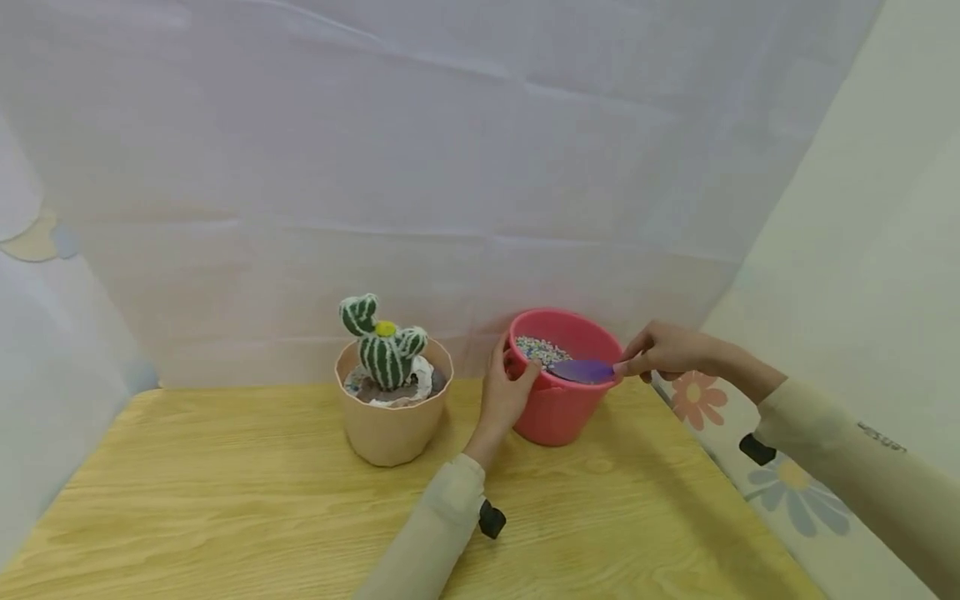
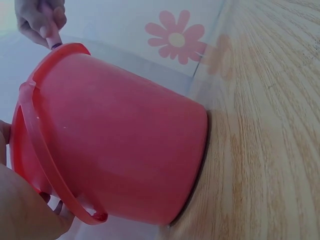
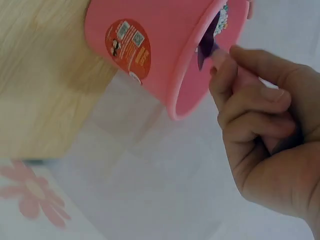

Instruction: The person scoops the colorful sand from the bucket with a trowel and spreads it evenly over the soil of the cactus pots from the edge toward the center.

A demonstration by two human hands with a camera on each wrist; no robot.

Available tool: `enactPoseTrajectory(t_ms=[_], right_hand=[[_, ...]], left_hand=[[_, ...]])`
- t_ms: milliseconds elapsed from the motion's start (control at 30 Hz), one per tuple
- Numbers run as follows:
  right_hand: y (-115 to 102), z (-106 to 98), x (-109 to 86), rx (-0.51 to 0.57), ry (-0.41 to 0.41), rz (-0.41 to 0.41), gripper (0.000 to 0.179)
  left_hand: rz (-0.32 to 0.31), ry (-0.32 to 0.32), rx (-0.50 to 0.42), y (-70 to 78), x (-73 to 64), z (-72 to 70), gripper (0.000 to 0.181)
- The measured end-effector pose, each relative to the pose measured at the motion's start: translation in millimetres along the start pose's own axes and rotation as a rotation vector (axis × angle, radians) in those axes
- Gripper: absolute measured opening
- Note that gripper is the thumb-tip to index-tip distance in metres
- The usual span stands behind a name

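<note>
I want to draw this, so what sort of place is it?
Probably an indoor craft or play corner: there's a wooden table, a toy-looking cactus in a pot, and a pink bucket with pebble-like bits inside.

The bucket (image 1: 555,417) is pink-red, the trowel (image 1: 581,372) purple-bladed with a pink handle (image 3: 244,80), the cactus (image 1: 386,362) at the bucket's 9 o'clock in the head view green with white stripes, and the table (image 1: 225,500) wood-grained yellow.
</note>
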State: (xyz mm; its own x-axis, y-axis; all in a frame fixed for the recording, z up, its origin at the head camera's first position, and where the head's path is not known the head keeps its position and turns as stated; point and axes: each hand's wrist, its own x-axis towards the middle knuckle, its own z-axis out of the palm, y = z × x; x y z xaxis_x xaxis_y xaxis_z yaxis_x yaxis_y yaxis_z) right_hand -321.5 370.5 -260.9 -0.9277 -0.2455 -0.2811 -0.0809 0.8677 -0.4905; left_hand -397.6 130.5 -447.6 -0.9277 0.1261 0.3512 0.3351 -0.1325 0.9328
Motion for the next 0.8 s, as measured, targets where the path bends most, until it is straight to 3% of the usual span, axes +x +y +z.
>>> enactPoseTrajectory(t_ms=[200, 333, 433, 600, 800], right_hand=[[-2, -2, -1.8, -0.425, 0.256, -0.144, 0.010], [-2, -2, 0.0, -0.593, 0.360, -0.148, 0.011], [-2, -3, 5.2, -0.632, 0.346, -0.136, 0.012], [-7, -11, 14.0, -0.617, 0.230, -0.119, 0.019], [-24, -22, 18.4, -0.491, 0.108, -0.058, 0.029]], left_hand=[[0.001, -0.011, -0.001, 1.2, 0.8, -0.6, 0.076], [-0.018, -0.009, 0.015, 0.9, 0.4, -1.2, 0.077], [-0.025, -0.009, 0.021, -0.1, 0.0, -2.5, 0.078], [-0.016, -0.005, 0.019, 0.8, 0.0, -2.1, 0.076], [-0.008, -0.002, 0.013, 5.4, -2.6, 0.2, 0.075]])
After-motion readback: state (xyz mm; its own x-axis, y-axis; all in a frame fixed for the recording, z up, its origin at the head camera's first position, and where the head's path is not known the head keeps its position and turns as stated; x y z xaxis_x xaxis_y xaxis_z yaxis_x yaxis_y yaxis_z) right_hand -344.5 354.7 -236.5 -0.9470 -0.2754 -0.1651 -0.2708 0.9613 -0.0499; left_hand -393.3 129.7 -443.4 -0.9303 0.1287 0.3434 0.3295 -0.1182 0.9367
